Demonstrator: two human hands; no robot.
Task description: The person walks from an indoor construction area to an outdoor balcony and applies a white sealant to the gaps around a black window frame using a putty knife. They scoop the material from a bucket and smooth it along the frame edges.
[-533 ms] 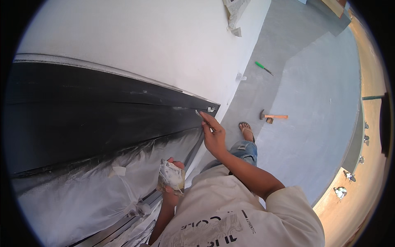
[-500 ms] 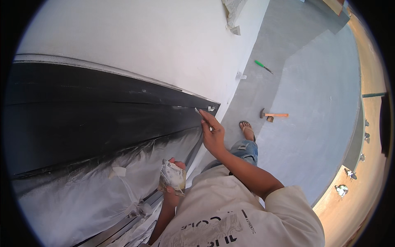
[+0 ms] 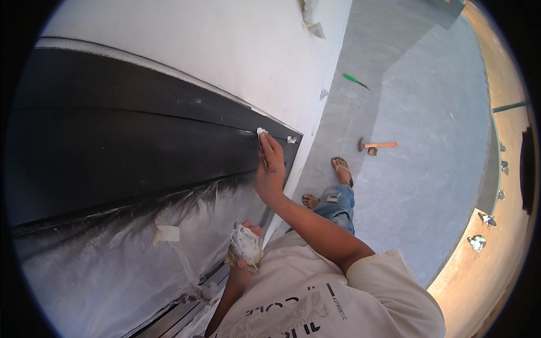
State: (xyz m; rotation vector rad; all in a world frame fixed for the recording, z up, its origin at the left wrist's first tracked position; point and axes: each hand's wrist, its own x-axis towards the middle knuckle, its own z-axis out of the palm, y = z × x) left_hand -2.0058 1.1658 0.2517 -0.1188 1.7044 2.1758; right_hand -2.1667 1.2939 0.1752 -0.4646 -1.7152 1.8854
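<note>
My right hand (image 3: 271,172) is closed around a thin, flat putty knife (image 3: 261,149), mostly hidden by the fingers. White putty (image 3: 261,130) sits at its tip, against the black frame (image 3: 214,121) near that frame's right corner. Another dab of putty (image 3: 291,139) sticks to the corner itself. Lower down, close to my shirt, my left hand (image 3: 256,230) grips a small putty-smeared board (image 3: 245,247); its fingers are partly behind it.
Clear plastic sheeting (image 3: 112,270) with a piece of tape (image 3: 168,233) hangs below the black frame. A white wall (image 3: 225,62) borders it. On the grey floor (image 3: 422,141) lie a hammer (image 3: 380,145), a small block (image 3: 372,151) and a green-handled tool (image 3: 356,81).
My right hand has moved slightly left and turned, bringing the putty on the tool against the frame. The left hand stays low with the board. My view has shifted, and a second foot shows.
</note>
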